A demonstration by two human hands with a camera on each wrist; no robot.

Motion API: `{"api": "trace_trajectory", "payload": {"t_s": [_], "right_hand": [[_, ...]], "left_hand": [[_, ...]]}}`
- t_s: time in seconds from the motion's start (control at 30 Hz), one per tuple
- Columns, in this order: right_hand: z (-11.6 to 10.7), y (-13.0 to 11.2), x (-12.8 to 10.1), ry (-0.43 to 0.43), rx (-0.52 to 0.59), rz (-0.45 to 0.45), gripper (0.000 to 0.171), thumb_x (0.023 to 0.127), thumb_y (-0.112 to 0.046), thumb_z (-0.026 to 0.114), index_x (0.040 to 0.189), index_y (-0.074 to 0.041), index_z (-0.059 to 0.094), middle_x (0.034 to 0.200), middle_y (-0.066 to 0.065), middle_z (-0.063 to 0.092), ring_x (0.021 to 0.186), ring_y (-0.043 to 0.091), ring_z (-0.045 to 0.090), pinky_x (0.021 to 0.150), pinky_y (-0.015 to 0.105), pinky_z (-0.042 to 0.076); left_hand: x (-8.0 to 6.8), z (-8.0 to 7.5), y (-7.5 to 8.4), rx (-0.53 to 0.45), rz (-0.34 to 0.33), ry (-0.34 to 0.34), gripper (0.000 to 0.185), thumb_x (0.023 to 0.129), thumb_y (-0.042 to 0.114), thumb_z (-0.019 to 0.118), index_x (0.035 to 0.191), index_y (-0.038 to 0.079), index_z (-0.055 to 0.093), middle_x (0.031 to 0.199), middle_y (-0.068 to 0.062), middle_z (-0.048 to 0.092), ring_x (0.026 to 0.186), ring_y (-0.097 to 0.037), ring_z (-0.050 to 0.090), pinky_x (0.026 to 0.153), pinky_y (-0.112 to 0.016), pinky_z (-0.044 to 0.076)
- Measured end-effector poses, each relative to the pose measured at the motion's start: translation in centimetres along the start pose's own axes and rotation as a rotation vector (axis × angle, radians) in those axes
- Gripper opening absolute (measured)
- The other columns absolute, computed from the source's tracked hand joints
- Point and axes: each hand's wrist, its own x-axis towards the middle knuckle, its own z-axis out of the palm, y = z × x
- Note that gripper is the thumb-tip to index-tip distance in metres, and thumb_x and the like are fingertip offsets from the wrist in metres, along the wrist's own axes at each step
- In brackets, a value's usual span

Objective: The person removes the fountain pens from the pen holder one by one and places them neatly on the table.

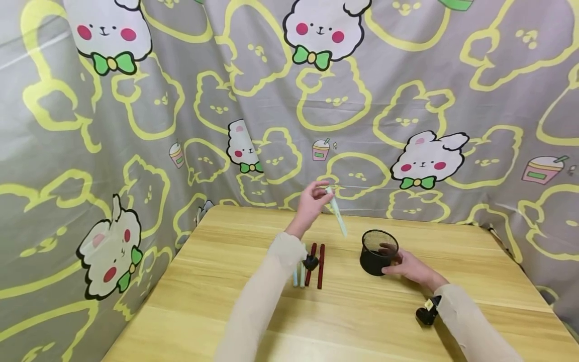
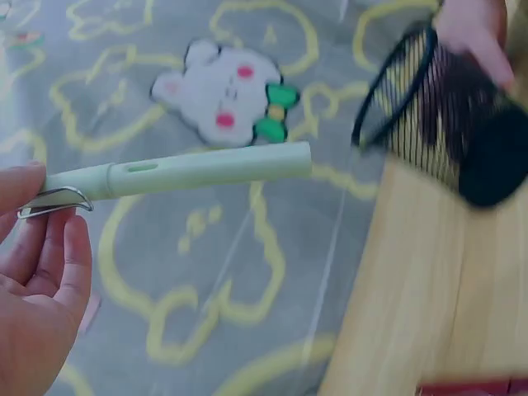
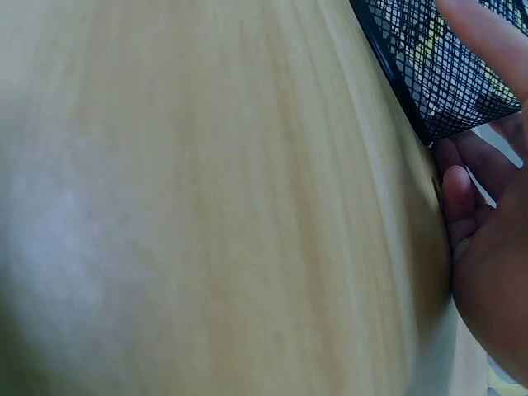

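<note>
My left hand (image 1: 311,206) pinches a pale green pen (image 1: 337,213) near its clip end and holds it up in the air, its other end slanting down to the right. In the left wrist view the metal clip (image 2: 62,200) of this pen shows beside the fingertips. A black mesh pen holder (image 1: 372,262) stands upright on the table, right of the pen. My right hand (image 1: 410,267) grips its right side, thumb at the front and fingers behind. The right wrist view shows the fingers around the mesh (image 3: 450,87).
Left of the holder, two dark red pens (image 1: 321,269) lie on the wooden table (image 1: 203,281), with a pale green pen (image 1: 302,278) and a light blue pen (image 1: 295,278) beside them, partly hidden by the left wrist's camera. A patterned grey curtain (image 1: 271,110) hangs behind.
</note>
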Motion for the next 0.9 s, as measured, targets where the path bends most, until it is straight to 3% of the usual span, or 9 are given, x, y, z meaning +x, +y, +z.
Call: {"api": "trace_trajectory", "payload": {"t_s": [0.23,0.5,0.7,0.9], "right_hand": [[0.1,-0.1,0.0,0.000,0.013,0.010,0.077,0.082,-0.009,0.073,0.143,0.007,0.028,0.138,0.033,0.038,0.110,-0.003,0.047,0.088,0.015,0.039],[0.0,0.0,0.0,0.013,0.001,0.013,0.076,0.083,-0.008,0.073,0.143,0.006,0.030,0.138,0.032,0.038,0.111,-0.005,0.046,0.087,0.013,0.038],[0.0,-0.1,0.0,0.010,-0.006,0.002,0.075,0.082,-0.009,0.073,0.142,0.008,0.030,0.138,0.033,0.038,0.111,-0.005,0.045,0.087,0.013,0.038],[0.1,-0.1,0.0,0.004,0.023,0.003,0.076,0.083,-0.008,0.073,0.142,0.008,0.029,0.138,0.034,0.037,0.108,-0.008,0.047,0.087,0.012,0.038]], "left_hand": [[-0.7,-6.2,-0.7,0.095,-0.037,0.076,0.030,0.086,-0.002,0.067,0.115,-0.001,0.059,0.103,-0.021,0.065,0.085,-0.016,0.063,0.075,-0.027,0.053],[-1.7,-12.1,-2.0,0.225,-0.064,0.104,0.028,0.088,0.002,0.065,0.116,0.001,0.062,0.100,-0.017,0.065,0.088,-0.019,0.061,0.080,-0.031,0.053],[-3.2,-14.6,-3.6,0.267,-0.135,0.097,0.030,0.090,0.000,0.063,0.119,-0.004,0.058,0.102,-0.022,0.063,0.088,-0.021,0.059,0.087,-0.047,0.050],[-3.9,-15.7,-4.5,0.272,-0.171,0.083,0.030,0.089,-0.001,0.063,0.118,-0.007,0.058,0.103,-0.026,0.061,0.086,-0.021,0.060,0.084,-0.045,0.052]]}}
